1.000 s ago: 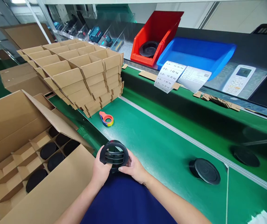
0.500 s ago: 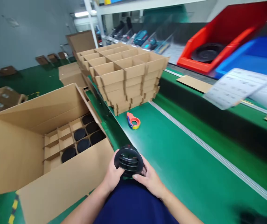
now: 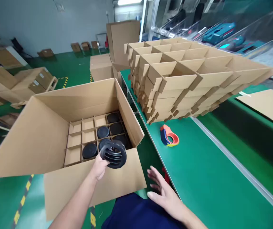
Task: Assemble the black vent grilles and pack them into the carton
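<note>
**Ribbed part [image 3: 114, 155] swings left, off the lap and over the carton's near wall**

Half a second ago both hands held the black ribbed part in front of the body. Now only the left hand [image 3: 100, 168] has it. Its grip pinches the ring's lower left rim, thumb and fingers pressed on it, with the ring tilted. The right hand [image 3: 165, 194] has let go and hangs by the near edge of the worktop [image 3: 198, 168], grip spread, palm down, touching nothing that can be seen.

The part sits right at the top edge of the near wall of the carton [image 3: 91, 187], above the near right cells of the divider grid [image 3: 81, 143]. Black discs [image 3: 89, 150] fill the cells on the right and in the middle of the grid. The cells along the left side and far row show bare cardboard.

The carton's right flap [image 3: 129, 116] stands up between the grid and the worktop edge, close beside the part. On the worktop, a stack of dividers [image 3: 186, 76] overhangs towards the carton. A tape dispenser [image 3: 169, 136] lies just in front of it, well apart from both hands, with bare green surface to its right.
</note>
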Tool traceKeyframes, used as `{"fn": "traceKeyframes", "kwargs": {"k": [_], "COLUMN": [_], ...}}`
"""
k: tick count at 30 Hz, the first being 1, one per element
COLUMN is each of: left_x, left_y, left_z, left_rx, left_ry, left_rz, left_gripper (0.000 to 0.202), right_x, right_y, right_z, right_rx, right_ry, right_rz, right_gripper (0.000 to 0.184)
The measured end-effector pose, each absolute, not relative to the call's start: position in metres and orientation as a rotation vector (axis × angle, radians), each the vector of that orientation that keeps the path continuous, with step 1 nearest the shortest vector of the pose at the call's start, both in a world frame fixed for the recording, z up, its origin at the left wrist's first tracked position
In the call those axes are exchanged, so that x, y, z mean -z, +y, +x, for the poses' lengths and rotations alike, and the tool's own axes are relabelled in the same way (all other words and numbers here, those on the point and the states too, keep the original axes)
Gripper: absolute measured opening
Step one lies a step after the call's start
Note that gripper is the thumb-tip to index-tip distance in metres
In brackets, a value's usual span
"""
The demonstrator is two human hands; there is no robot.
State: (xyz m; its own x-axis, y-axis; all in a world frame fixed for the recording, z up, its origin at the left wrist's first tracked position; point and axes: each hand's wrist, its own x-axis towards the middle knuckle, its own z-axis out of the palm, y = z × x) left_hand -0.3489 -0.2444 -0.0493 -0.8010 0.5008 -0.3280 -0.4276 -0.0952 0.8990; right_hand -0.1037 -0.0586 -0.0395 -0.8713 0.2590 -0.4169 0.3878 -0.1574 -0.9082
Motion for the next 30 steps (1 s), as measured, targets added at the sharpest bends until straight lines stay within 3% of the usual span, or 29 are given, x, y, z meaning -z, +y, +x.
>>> {"fn": "traceKeyframes", "kwargs": {"k": [3,9,11,15,17,23,30], "left_x": [0.051,0.051,0.051,0.053,0.056,0.088,0.157], "left_y": [-0.238,-0.237,-0.238,-0.235,-0.234,-0.247,-0.281], "left_z": [-0.341,-0.33,-0.334,-0.339,-0.341,-0.417,-0.571], "left_rx": [-1.842,-1.751,-1.779,-1.827,-1.836,-2.018,-1.895], "left_ry": [1.497,1.256,1.291,1.541,1.577,1.695,2.019], "left_rz": [0.198,0.359,0.273,0.065,0.044,-0.417,-0.82], "left_gripper": [0.062,0.104,0.096,0.058,0.05,0.054,0.065], "right_x": [0.024,0.024,0.027,0.03,0.033,0.049,0.081], "right_y": [-0.064,-0.074,-0.078,-0.088,-0.092,-0.092,-0.056], "right_z": [-0.149,-0.204,-0.212,-0.226,-0.231,-0.224,-0.166], "right_rx": [2.292,2.493,2.479,2.423,2.387,2.137,1.901], "right_ry": [1.937,1.856,1.843,1.87,1.872,1.974,1.985], "right_rz": [0.624,0.551,0.572,0.604,0.608,0.857,1.427], "right_gripper": [0.09,0.076,0.077,0.078,0.077,0.08,0.08]}}
